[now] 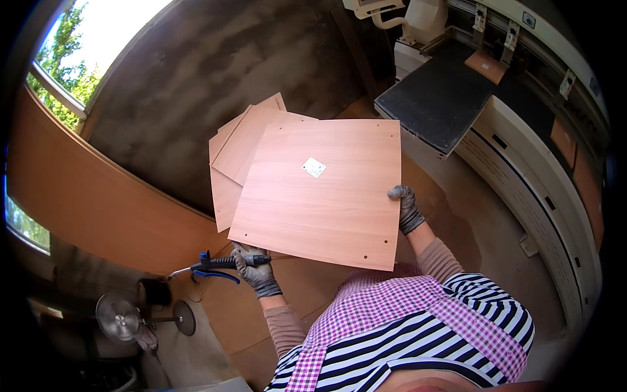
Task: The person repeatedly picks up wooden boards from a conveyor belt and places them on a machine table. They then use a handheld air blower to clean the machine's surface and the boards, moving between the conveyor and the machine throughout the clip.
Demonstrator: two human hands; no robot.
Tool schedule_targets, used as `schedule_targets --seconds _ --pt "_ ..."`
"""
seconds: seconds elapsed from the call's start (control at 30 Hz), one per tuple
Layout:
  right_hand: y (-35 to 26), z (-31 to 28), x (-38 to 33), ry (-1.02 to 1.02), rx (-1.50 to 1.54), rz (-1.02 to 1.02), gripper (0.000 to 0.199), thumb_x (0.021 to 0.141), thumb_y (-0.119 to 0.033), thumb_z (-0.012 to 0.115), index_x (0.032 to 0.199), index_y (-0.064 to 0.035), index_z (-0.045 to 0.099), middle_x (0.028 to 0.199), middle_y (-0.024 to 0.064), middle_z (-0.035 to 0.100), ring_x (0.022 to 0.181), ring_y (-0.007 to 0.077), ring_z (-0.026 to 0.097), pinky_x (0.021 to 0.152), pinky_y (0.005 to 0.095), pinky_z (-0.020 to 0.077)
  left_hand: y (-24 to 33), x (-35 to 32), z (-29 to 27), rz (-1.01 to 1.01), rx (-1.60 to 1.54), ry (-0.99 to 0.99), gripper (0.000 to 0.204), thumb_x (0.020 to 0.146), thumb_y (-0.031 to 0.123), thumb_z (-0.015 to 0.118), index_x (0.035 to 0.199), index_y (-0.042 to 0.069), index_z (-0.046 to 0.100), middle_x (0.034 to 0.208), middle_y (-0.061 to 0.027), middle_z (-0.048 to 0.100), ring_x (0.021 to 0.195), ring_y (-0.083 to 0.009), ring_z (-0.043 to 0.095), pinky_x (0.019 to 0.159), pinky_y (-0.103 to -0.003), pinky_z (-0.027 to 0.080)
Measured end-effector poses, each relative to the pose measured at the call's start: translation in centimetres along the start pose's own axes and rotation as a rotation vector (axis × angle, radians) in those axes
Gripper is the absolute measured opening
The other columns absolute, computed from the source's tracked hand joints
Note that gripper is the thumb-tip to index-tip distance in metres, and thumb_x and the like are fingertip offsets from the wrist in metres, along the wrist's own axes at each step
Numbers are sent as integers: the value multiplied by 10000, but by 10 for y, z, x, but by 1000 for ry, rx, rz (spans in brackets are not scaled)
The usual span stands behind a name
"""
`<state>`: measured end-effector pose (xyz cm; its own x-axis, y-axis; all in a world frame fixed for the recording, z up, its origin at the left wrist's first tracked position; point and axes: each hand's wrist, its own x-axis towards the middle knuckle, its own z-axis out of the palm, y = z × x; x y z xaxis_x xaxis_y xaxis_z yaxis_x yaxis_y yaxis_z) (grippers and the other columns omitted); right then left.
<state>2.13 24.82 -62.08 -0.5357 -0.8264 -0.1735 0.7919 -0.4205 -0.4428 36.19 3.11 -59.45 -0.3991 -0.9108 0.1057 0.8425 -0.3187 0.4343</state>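
Observation:
A light wood-toned board (pixel 313 202) with a small white label (pixel 313 167) and drilled holes near its corners is tilted in front of me. My right hand (pixel 406 208), in a grey glove, grips its right edge, thumb on the face. My left hand (pixel 255 268), also gloved, is closed round an air blow gun (pixel 222 262) with a black body, blue trigger and thin metal nozzle pointing left. That hand's fingertips reach the board's lower left corner; whether they press on it is hard to tell. Behind the held board lie several similar boards (pixel 225 189), stacked askew.
On the right stands a long machine (pixel 522 176) with a black table top (pixel 434 95) and small wood-toned panels (pixel 486 66). A large curved-looking wood panel (pixel 98 189) leans at the left below a window. A metal disc-shaped part (pixel 119 316) is at lower left.

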Motion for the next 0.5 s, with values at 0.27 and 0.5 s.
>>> schedule_targets --seconds 0.27,0.5 --pt "74 -19 65 -111 -8 247 461 607 -61 698 1040 54 592 950 172 648 881 331 650 831 474 565 -29 -57 -26 209 223 360 500 856 170 699 1318 156 510 1218 -51 563 1116 -209 531 955 -409 451" --pt "90 42 92 214 -1158 159 454 831 -363 668 1103 -7 591 1027 218 646 923 320 654 823 438 543 -67 -45 12 117 568 446 551 823 178 757 1316 79 533 978 29 585 850 -90 556 742 -295 493"
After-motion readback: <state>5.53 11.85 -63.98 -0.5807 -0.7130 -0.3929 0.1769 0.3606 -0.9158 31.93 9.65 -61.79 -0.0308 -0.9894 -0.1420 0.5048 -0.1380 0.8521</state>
